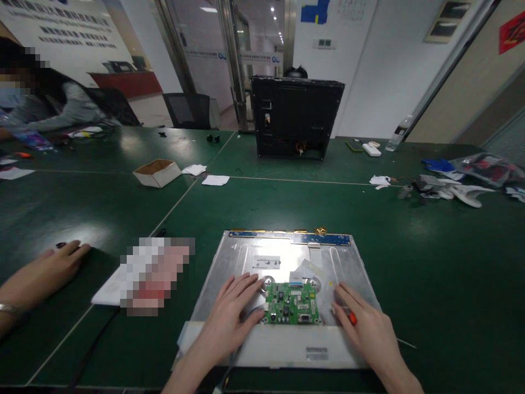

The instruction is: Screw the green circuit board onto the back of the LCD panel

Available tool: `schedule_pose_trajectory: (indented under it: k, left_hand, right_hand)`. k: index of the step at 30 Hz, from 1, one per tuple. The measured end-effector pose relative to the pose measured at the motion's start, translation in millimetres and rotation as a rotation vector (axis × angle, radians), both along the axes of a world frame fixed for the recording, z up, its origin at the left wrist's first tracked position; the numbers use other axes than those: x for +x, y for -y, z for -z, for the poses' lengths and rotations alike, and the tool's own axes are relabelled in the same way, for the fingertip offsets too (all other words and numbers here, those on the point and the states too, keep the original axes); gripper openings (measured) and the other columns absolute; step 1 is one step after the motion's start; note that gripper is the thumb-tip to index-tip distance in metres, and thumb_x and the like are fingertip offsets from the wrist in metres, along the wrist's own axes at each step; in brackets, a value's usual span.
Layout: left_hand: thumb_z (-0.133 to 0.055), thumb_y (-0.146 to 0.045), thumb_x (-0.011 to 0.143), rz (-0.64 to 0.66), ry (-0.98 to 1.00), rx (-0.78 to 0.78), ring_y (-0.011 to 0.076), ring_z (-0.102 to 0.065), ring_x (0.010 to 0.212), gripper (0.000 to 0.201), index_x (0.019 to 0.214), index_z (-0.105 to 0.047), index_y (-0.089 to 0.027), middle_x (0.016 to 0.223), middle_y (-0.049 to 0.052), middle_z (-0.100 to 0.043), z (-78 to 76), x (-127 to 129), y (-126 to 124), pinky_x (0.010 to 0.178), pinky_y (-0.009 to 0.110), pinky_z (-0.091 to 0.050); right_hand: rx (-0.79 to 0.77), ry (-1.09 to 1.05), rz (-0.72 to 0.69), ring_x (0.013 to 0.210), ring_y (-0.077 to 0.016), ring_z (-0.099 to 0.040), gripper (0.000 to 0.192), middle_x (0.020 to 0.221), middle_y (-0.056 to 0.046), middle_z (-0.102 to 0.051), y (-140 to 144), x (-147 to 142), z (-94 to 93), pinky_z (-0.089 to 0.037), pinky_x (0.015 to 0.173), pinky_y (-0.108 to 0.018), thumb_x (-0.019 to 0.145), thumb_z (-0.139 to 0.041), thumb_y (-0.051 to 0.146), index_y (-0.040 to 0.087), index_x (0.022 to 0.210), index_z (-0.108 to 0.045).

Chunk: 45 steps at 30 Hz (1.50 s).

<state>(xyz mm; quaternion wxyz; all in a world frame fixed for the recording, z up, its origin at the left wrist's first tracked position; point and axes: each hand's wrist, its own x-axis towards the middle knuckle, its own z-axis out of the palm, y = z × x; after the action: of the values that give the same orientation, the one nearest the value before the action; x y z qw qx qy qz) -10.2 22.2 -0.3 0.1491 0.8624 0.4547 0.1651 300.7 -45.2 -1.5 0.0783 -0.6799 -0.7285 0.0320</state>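
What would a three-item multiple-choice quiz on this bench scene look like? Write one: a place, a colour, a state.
1. Where is the green circuit board?
A. on the metal back of the flat panel
B. inside the cardboard box
C. on the bare mat

2. What colour is the tool handle under the right hand?
A. blue
B. red-orange
C. white

3. How is the left hand placed?
A. raised in the air
B. closed around a bottle
C. flat on the panel beside the board

Answers:
1 A, the board sits between both hands on the silver sheet.
2 B, a red-orange tip shows by the fingers.
3 C, its fingers are spread on the metal at the board's left edge.
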Motion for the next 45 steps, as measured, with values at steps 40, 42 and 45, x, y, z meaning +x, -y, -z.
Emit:
schedule_pose_trajectory:
  k: [40, 42, 45]
  left_hand:
    - [-0.059, -0.028, 0.085, -0.001, 0.202, -0.102, 0.0281, -0.049, 0.123, 0.042, 0.128, -0.057, -0.029, 0.132, 0.007, -0.055, -6.4, -0.1, -5.2, 0.108, 0.053, -0.034]
    - [-0.054, -0.031, 0.089, -0.080, 0.306, -0.103, 0.0264, -0.053, 0.119, 0.035, 0.123, -0.061, -0.026, 0.128, 0.008, -0.057, -12.5, -2.0, -9.2, 0.103, 0.046, -0.042]
    - [-0.049, -0.033, 0.091, -0.177, 0.399, -0.083, 0.0248, -0.058, 0.111, 0.031, 0.117, -0.063, -0.024, 0.120, 0.008, -0.061, -25.0, 0.2, -20.1, 0.097, 0.041, -0.047]
  right_hand:
    - [-0.060, -0.611, -0.185, 0.112, -0.0264, -0.062, 0.042, 0.132, -0.008, -0.058, -19.3, -7.0, -38.4, -0.050, 0.093, -0.040, 0.086, -0.046, 0.019, 0.024, 0.125, -0.061]
    - [0.014, -0.806, -0.110, 0.089, -0.0203, -0.069, 0.038, 0.117, -0.005, -0.068, -24.0, 0.6, -52.7, -0.056, 0.075, -0.031, 0.084, -0.049, 0.017, 0.027, 0.117, -0.065]
    - [0.067, -1.362, -0.020, 0.034, -0.0046, -0.045, 0.021, 0.101, -0.002, -0.072, -35.6, 8.3, -72.0, -0.036, 0.032, -0.019, 0.080, -0.053, 0.016, 0.026, 0.092, -0.068]
